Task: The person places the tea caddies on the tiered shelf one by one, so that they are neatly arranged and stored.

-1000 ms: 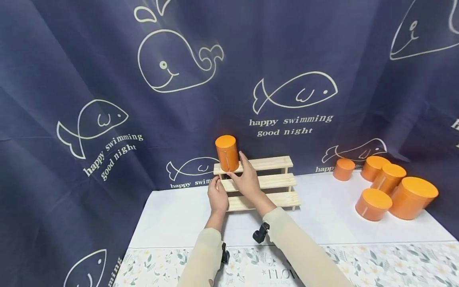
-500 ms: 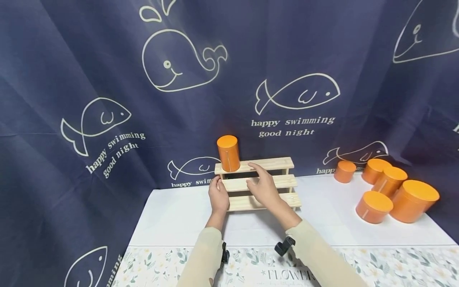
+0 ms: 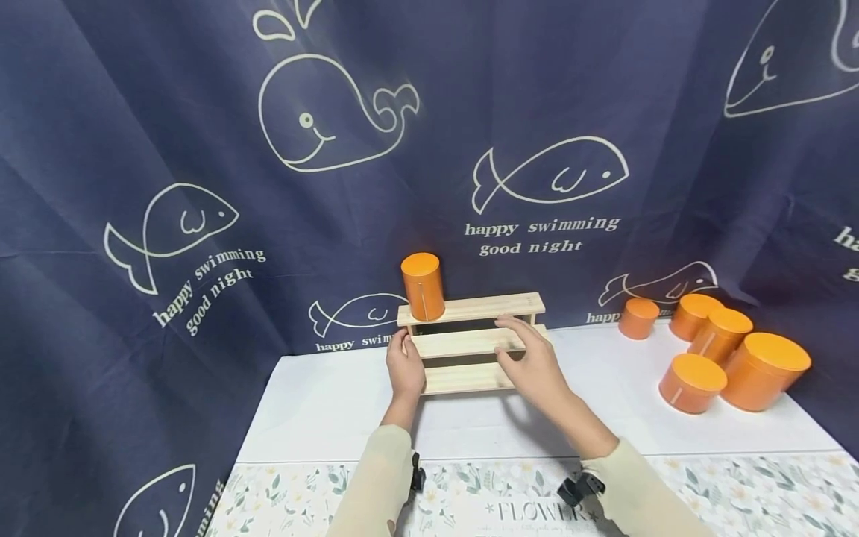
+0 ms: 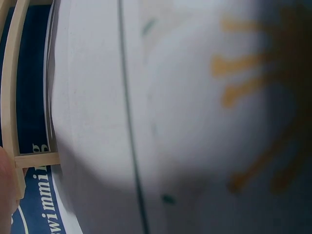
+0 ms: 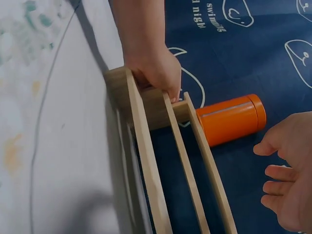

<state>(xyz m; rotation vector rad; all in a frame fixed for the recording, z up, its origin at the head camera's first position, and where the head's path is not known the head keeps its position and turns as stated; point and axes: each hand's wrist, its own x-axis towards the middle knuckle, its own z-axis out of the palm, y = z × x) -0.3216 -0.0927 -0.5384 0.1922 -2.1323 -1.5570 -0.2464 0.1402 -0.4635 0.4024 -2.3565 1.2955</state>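
A tall orange canister (image 3: 424, 291) stands upright on the left end of the top tier of a three-tier wooden display rack (image 3: 470, 343). My left hand (image 3: 406, 371) grips the rack's left end; in the right wrist view its fingers (image 5: 168, 80) curl round the end of the tiers. Only a sliver of that hand shows at the left edge of the left wrist view. My right hand (image 3: 542, 379) hovers in front of the rack's right part, thumb and fingers spread, holding nothing. Apart from the canister (image 5: 231, 119), it also appears empty in its own wrist view.
Several orange lidded canisters of different sizes stand at the table's right side, among them a small one (image 3: 639, 318), a low wide one (image 3: 693, 382) and a large one (image 3: 768, 371). A navy curtain (image 3: 376, 209) hangs behind the white table cover (image 3: 322, 418).
My right hand has let go of the tall orange canister and moved right and toward me. The canister stays on the top tier. My left hand keeps its grip on the rack.
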